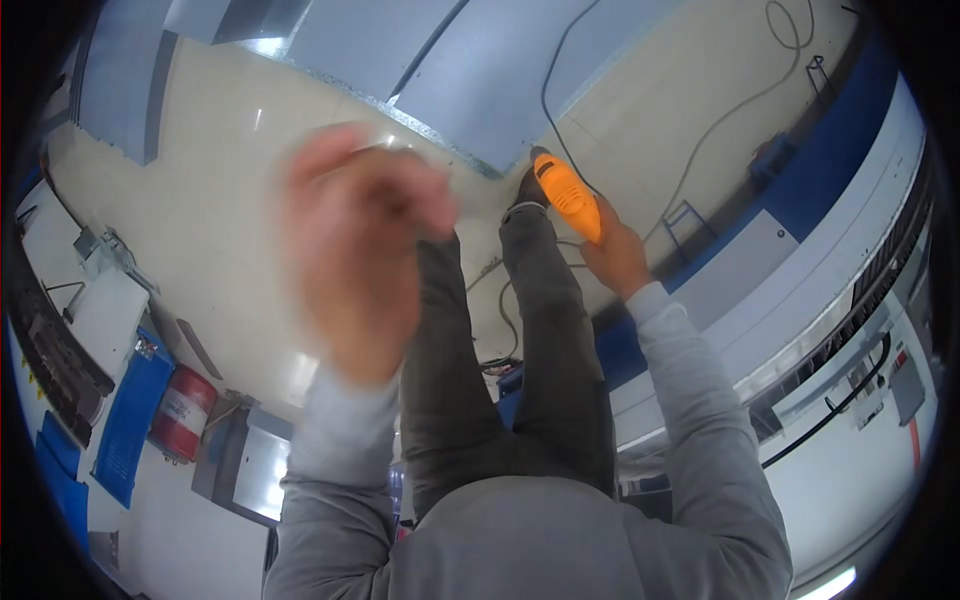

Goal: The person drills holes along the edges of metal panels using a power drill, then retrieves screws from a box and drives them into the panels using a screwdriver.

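Note:
An orange power tool with a dark front end is held in my right hand, its tip pointing up and left, above my shoe. A dark cable runs near the tool. My left hand is raised close to the camera, smeared by motion, with its fingers curled; whether anything is in them cannot be made out. Ahead of my feet lies a large grey panel with a shiny edge.
A red and white drum and a blue panel stand at the left. A long blue and white machine frame runs along the right. Loose cable lies across the floor.

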A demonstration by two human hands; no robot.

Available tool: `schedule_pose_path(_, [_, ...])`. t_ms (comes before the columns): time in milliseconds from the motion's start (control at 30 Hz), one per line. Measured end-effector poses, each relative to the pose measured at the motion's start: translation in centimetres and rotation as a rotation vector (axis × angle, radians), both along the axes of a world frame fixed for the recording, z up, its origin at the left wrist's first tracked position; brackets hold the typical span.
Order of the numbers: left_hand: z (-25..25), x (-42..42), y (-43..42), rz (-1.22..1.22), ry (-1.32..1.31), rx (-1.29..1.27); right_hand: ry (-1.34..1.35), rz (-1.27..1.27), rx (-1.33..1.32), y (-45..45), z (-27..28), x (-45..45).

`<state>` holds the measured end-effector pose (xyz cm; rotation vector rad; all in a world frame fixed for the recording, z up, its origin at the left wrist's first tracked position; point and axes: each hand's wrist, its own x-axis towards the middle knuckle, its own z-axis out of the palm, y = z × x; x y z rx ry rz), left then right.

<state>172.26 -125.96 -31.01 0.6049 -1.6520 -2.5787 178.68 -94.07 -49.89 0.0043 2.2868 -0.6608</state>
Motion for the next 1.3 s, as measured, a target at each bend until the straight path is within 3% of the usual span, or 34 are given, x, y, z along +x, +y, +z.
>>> schedule_pose_path(67, [-13.4, 2.6, 3.1, 0.015, -0.551, 0.021, -0.016, 0.0, 0.013, 0.2, -1.0, 1.4])
schedule_pose_path(100, [-21.0, 5.6, 4.3, -0.116, -0.706, 0.009, -0.021, 0.001, 0.012, 0.2, -1.8, 1.6])
schedule_pose_path(133, [-25.8, 7.7, 6.0, -0.139, -0.905, 0.232, -0.024, 0.001, 0.011, 0.2, -2.6, 1.7])
schedule_pose_path(167, [-27.4, 7.8, 8.0, -0.084, -1.165, 0.503, -0.027, 0.006, -0.003, 0.2, -3.2, 1.9])
schedule_pose_path(233, [-31.8, 8.9, 11.6, -0.071, -1.33, 0.613, -0.037, 0.006, -0.019, 0.4, -4.2, 2.7])
schedule_pose_path(367, [-36.7, 9.9, 15.0, 0.088, -1.08, 0.892, -0.056, 0.074, 0.025, 0.2, -6.9, 3.4])
schedule_pose_path(433, [-38.3, 10.0, 16.0, 0.131, -0.952, 0.971, -0.084, 0.101, 0.05, 0.1, -7.3, 3.5])
schedule_pose_path(833, [-42.1, 9.9, 16.6, 0.101, -0.936, 0.918, -0.051, 0.057, 0.052, -0.4, -9.6, 3.6])
schedule_pose_path(1300, [-42.0, 9.0, 16.6, 0.135, -0.968, 0.916, -0.076, 0.098, 0.083, -1.0, -9.2, 2.0])
